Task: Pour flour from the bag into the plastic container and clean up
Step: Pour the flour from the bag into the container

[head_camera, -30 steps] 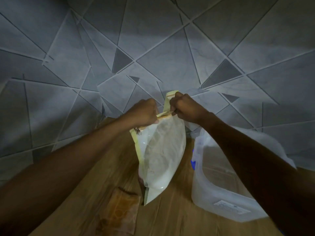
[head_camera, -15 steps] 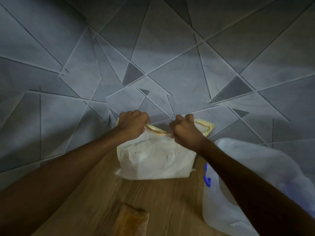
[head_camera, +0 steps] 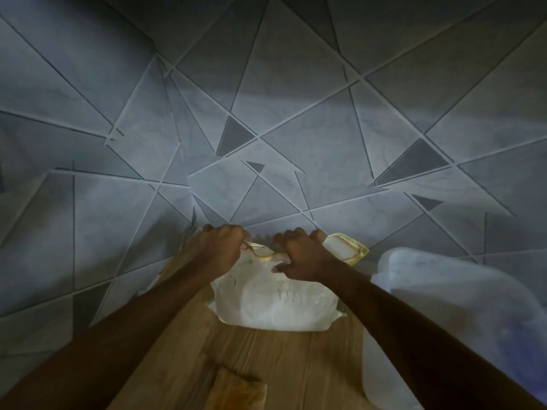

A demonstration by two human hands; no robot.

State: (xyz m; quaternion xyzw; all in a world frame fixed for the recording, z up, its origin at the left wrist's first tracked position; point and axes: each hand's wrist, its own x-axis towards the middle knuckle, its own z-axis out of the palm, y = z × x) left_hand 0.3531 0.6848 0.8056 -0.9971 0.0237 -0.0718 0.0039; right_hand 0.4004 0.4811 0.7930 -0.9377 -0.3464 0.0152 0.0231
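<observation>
Flour bag (head_camera: 275, 306) on wooden table (head_camera: 266, 359); plastic container (head_camera: 461, 291) beside; brown packet (head_camera: 236, 392) nearer.

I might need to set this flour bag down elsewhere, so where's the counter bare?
Bare wooden counter lies between the base of the flour bag and the brown object at the near edge. A narrower strip runs left of the bag along the tiled wall, partly under the left forearm. The right is crowded: the plastic container stands close beside the bag.
</observation>
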